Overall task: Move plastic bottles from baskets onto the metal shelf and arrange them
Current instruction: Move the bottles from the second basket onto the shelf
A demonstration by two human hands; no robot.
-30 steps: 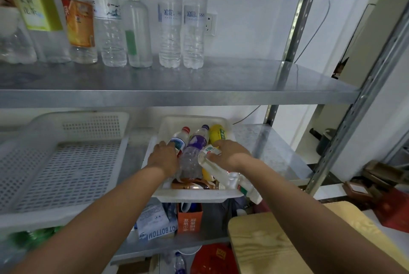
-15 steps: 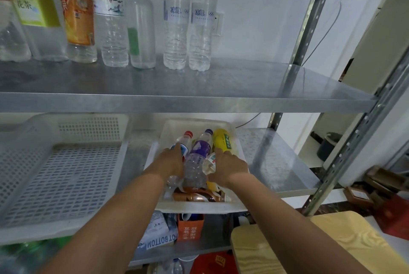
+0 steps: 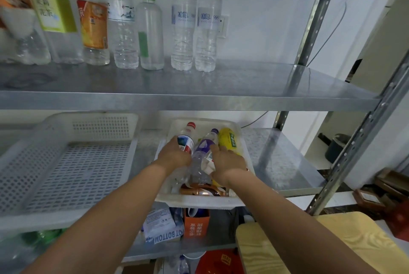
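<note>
A small white basket (image 3: 199, 202) on the lower metal shelf holds several bottles. My left hand (image 3: 174, 157) grips a clear bottle with a red cap and a blue and red label (image 3: 187, 138), its neck pointing away from me. My right hand (image 3: 229, 163) lies curled over a crumpled clear bottle with a white label (image 3: 207, 161), between a purple-labelled bottle (image 3: 207, 144) and a yellow bottle (image 3: 229, 139). A brown bottle (image 3: 205, 191) lies along the basket's front. The upper metal shelf (image 3: 221, 87) carries a row of several upright bottles (image 3: 183, 23) on its left half.
A large white perforated basket (image 3: 66, 163) sits to the left on the lower shelf. Steel uprights (image 3: 314, 14) stand at the right. A pale wooden board (image 3: 309, 245) lies at the lower right. Boxes and packets (image 3: 197, 225) sit under the small basket.
My right hand has brought the clear bottle down among the others in the basket. My left hand has raised the red-capped bottle's neck a little.
</note>
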